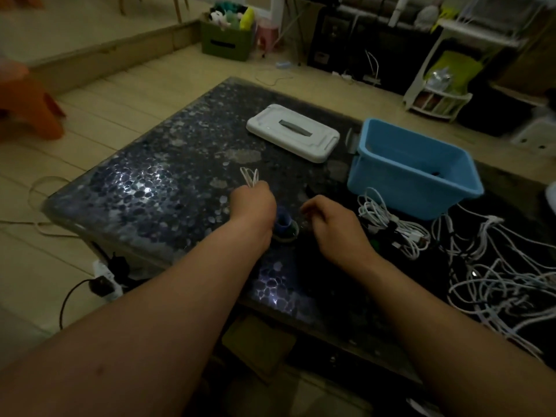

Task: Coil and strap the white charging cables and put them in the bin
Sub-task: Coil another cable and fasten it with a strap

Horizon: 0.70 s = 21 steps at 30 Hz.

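Holding white cable loops (249, 176) near the blue plastic bin (400, 179) is the left hand (255, 201); right hand (329, 225), cannot tell.

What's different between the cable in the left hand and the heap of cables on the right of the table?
The coiled cable is gathered into narrow loops; the loose cables sprawl in a tangle. The coiled cable is gripped in the left hand; the loose cables lie on the table, with no hand on them. The coiled cable is a single one; the loose cables are many. Both are white.
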Available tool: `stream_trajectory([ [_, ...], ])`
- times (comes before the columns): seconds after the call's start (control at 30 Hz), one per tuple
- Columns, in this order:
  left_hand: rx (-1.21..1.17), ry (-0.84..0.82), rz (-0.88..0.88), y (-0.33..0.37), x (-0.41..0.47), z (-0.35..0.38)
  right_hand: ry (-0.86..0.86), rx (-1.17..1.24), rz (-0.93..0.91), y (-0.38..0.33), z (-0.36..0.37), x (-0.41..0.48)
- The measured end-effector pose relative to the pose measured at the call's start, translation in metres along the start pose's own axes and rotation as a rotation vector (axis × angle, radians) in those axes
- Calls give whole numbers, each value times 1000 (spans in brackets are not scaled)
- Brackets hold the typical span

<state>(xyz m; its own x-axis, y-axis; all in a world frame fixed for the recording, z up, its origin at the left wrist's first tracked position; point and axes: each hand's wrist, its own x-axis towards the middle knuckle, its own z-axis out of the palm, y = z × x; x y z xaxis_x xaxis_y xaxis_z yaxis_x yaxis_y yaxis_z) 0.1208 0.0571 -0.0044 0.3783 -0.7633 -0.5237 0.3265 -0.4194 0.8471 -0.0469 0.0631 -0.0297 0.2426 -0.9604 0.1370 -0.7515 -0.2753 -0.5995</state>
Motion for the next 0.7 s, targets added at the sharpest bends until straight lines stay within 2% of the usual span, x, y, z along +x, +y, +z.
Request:
stream_trajectory([
  [0.13,172,11,57,-13,2,-12,10,-10,65,-2,-5,5],
  [0.4,626,-71,122,-27,4,-20,-252,-203,82,-19,1,16],
  [0.6,381,-17,69,-21,13,-20,-255,-205,186,-11,-1,16],
  [0.7,352,-30,43,-20,13,-16,-220,-190,234,-8,1,19],
])
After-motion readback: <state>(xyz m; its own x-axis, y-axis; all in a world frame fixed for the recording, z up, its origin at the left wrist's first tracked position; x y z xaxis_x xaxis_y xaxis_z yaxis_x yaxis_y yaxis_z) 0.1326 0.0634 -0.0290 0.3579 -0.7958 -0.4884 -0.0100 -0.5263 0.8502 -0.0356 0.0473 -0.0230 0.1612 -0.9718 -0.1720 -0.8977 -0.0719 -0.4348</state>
